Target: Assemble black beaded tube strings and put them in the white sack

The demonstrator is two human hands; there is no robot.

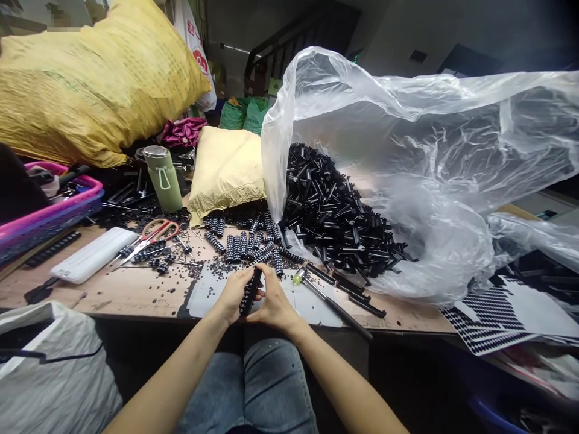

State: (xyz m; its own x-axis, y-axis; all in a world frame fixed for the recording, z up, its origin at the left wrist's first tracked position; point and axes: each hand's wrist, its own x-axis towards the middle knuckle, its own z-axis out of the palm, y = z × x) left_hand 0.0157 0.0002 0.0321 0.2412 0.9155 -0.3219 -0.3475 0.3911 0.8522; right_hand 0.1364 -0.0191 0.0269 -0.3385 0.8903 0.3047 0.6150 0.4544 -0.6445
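Observation:
Between my two hands is a black ribbed cylinder with rows of small white marks, tilted and held over the front of the worktable. My left hand is closed around its left side. My right hand grips it from the right, thumb near the lower end and fingers at the upper end. Just beyond, several similar black-and-white ribbed cylinders lie in a loose group. Tiny dark rings are scattered over a pale grey mat under my hands.
A clear plastic bag spills black plastic parts at the right. A hammer-like tool with a yellow-green head lies beside my right hand. Leftward are red-handled scissors, a white case, a green bottle and patterned sheets far right.

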